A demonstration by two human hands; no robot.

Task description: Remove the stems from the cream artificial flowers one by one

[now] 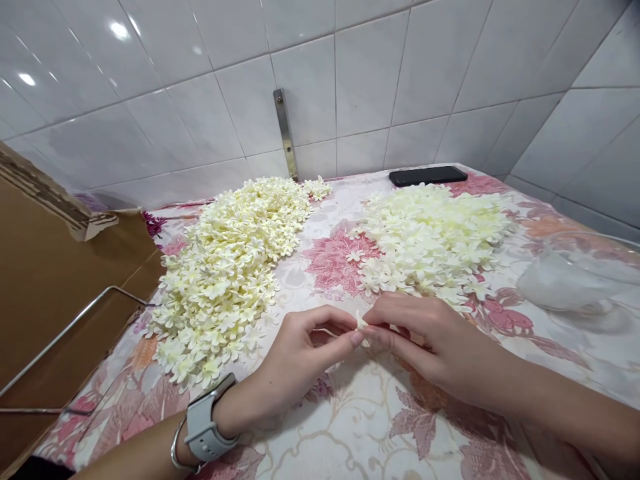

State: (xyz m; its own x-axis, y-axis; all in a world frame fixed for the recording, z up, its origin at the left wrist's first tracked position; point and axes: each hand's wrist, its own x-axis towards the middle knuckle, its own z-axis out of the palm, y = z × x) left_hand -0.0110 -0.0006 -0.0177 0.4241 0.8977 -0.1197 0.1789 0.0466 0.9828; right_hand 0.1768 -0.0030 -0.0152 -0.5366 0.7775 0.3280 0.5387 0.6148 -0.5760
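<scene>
My left hand (305, 353) and my right hand (425, 340) meet at the middle of the table, fingertips pinched together on one small cream artificial flower (361, 323). A grey watch and a thin bangle sit on my left wrist. To the left lies a long heap of cream flowers (230, 267). A second, whiter heap (430, 240) lies just beyond my right hand. Both rest on a pink floral tablecloth (350, 427).
A black phone (427, 175) lies at the table's far edge by the white tiled wall. A clear plastic bag (570, 280) sits at the right. A brown cardboard box (55, 287) with a metal rod stands at the left. A metal bracket (286, 133) is fixed to the wall.
</scene>
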